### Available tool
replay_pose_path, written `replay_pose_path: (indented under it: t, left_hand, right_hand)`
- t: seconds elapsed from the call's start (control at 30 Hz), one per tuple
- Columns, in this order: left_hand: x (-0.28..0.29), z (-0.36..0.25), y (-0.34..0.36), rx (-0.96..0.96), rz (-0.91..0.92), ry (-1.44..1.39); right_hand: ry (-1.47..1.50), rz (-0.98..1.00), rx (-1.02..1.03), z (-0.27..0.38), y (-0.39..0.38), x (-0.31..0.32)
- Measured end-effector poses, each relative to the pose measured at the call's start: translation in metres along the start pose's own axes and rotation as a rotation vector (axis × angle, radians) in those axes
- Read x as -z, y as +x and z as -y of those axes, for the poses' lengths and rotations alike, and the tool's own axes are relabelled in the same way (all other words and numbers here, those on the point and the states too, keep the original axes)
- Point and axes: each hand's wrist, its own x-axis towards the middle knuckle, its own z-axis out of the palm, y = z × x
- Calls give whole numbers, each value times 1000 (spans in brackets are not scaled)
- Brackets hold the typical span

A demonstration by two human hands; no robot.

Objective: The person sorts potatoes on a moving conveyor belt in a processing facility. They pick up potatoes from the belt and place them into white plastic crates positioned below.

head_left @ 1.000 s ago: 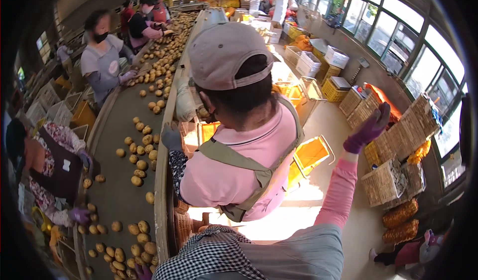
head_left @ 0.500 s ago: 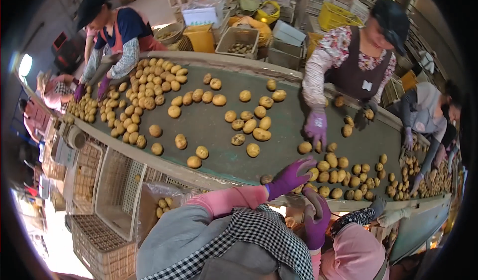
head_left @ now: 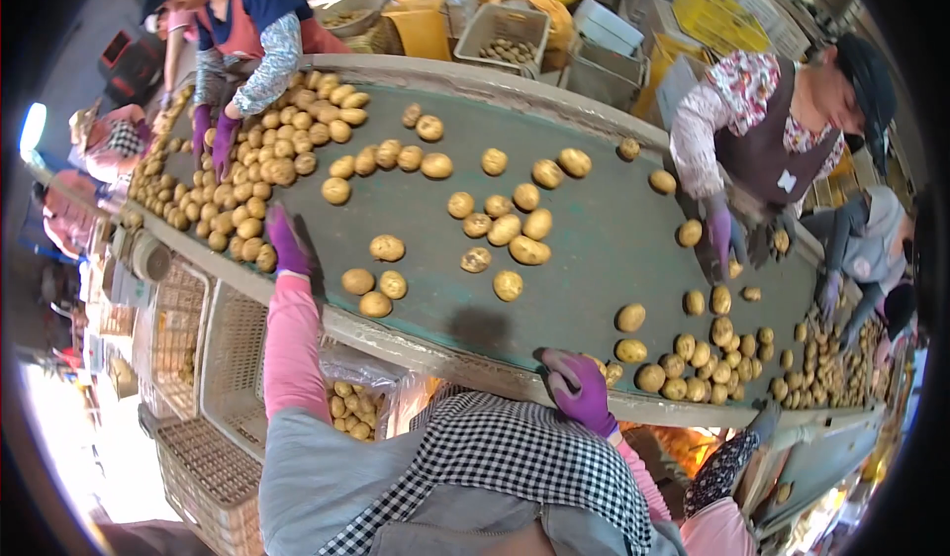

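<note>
Potatoes point(head_left: 529, 250) spread over the belt point(head_left: 416, 225) in your head view: dense heap point(head_left: 281, 172) at 10 o'clock, loose group mid-belt, cluster point(head_left: 701, 364) at 4. Your left hand point(head_left: 287, 242), purple glove, is at 9 on the near side, fingers extended, just beside the heap; no potato visible in it. Your right hand point(head_left: 581, 390) is at 5 on the near rail point(head_left: 435, 355), fingers partly curled; can't tell if it grips anything. Bagged potatoes point(head_left: 353, 408) at 7, crate point(head_left: 213, 462) at 8. Co-workers point(head_left: 777, 145) reach over the belt at 10 and 2.
</note>
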Motion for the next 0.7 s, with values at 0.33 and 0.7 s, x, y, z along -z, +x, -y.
replay_pose_path:
  t: [0.33, 0.7]
  left_hand:
    - [-84, 26, 87, -326, -115, 216]
    - [-157, -176, -112, 258, 760, -140]
  right_hand:
    - [-145, -10, 28, -26, 153, -31]
    - [296, 61, -224, -54, 134, -22]
